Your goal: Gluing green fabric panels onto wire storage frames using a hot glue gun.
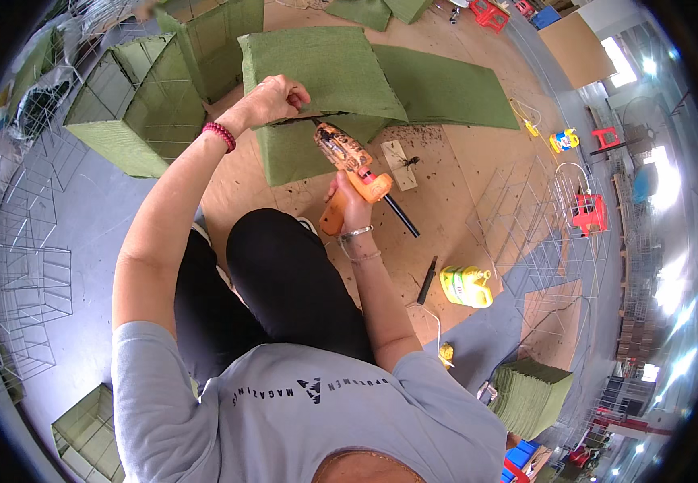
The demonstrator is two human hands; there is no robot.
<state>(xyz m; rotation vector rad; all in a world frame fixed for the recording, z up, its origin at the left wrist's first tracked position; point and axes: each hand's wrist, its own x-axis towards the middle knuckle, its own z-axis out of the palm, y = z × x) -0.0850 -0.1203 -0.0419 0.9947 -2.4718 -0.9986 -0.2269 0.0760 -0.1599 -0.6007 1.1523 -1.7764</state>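
Note:
My right hand (352,203) is wrapped around the handle of an orange glue gun (341,150), stained dark near its front. A black glue stick (402,215) sticks out of its back. Its nozzle meets the dark, glue-smeared edge of a green fabric-covered box (317,72). Just above that edge, my left hand (279,98) is closed with its fingers curled together against the green fabric; whether they pinch anything is hidden. Beside the gun lies a small pale board (399,166) with a dark blob of glue on it.
Green-covered wire frames (128,109) stand at the left. A flat green fabric sheet (450,86) lies at the right of the box. Brown board (437,225) covers the floor, holding a yellow jug (466,286) and a black stick (427,280). Bare wire frames (534,213) lie farther right.

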